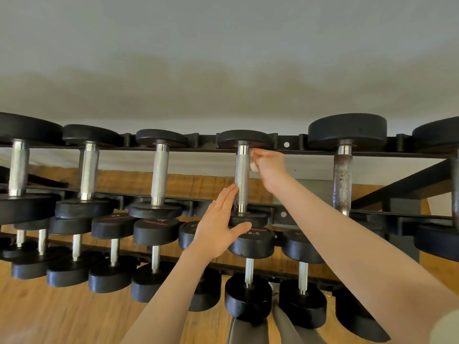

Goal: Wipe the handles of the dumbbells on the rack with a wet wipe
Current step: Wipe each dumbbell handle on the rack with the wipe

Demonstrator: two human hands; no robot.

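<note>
Forearms reach in from six o'clock toward the rack (pixel 285 144). Your left hand (pixel 221 225) comes first, fingers straight and together, their tips against the lower left side of the knurled handle (pixel 241 181), thumb spread toward the lower dumbbell row at four o'clock. Farther up, at one o'clock from that hand, your right hand (pixel 269 165) has its fingers curled around a bunched white wet wipe (pixel 253 165), pressing it to the handle's upper right side, just below the far weight head (pixel 243 139). Neighbouring dumbbells flank it at three and nine o'clock.

soft even daylight | mild chrome glare | edges curved | slightly soft focus
</note>
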